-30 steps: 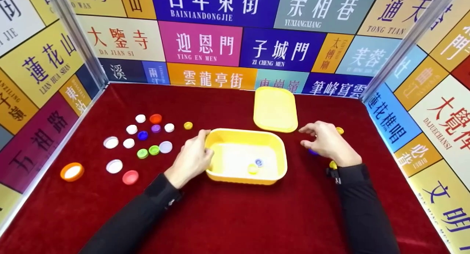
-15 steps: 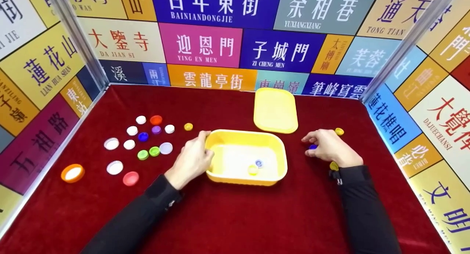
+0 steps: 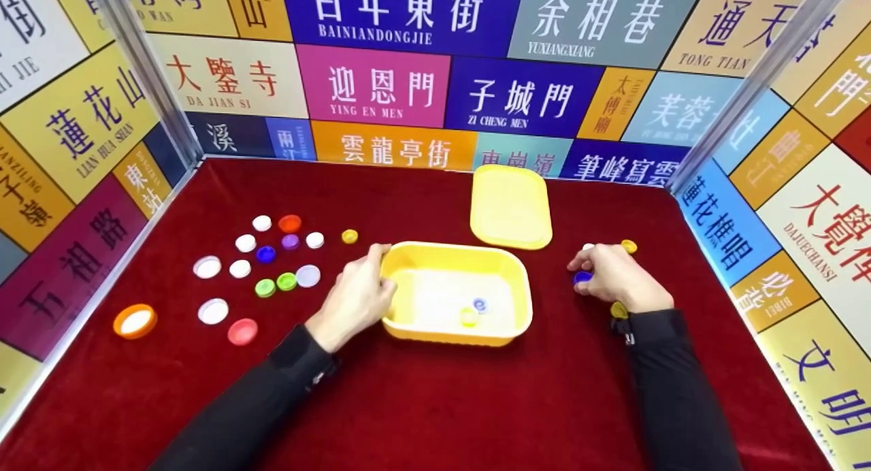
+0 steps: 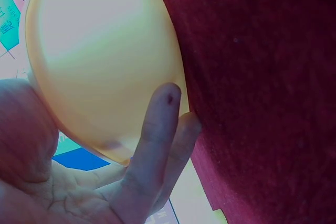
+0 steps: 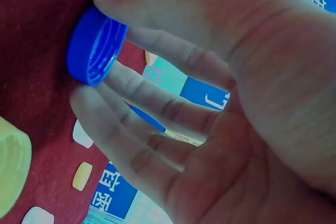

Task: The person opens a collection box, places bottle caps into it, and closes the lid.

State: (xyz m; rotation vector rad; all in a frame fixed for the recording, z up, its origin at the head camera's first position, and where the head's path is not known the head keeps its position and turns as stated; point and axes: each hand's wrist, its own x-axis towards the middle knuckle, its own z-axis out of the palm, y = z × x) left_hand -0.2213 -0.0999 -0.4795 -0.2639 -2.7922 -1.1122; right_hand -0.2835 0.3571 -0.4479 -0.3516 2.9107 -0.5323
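Observation:
My left hand (image 3: 359,295) grips the left end of a yellow plastic box (image 3: 456,337). The left wrist view shows its fingers (image 4: 157,129) against the smooth outer wall (image 4: 105,66). Inside the box lie a yellow bottle cap (image 3: 469,315) and a small blue-and-white cap (image 3: 480,304). Right of the box, my right hand (image 3: 622,277) reaches down to the cloth and pinches a blue bottle cap (image 3: 582,278). Up close, that cap (image 5: 94,45) stands on edge between thumb and a fingertip, its ridged inside towards the palm.
A yellow lid (image 3: 511,205) lies behind the box on the red cloth (image 3: 435,403). Bottle caps in several colours, including an orange one (image 3: 135,321), spread over the left side. Near my right hand are a yellow cap (image 3: 629,246), another yellow cap (image 3: 618,310) and a white cap (image 3: 588,247).
My right hand has come down and slightly right onto the blue bottle cap, its fingers closing about it. My left hand and the box have stayed in place.

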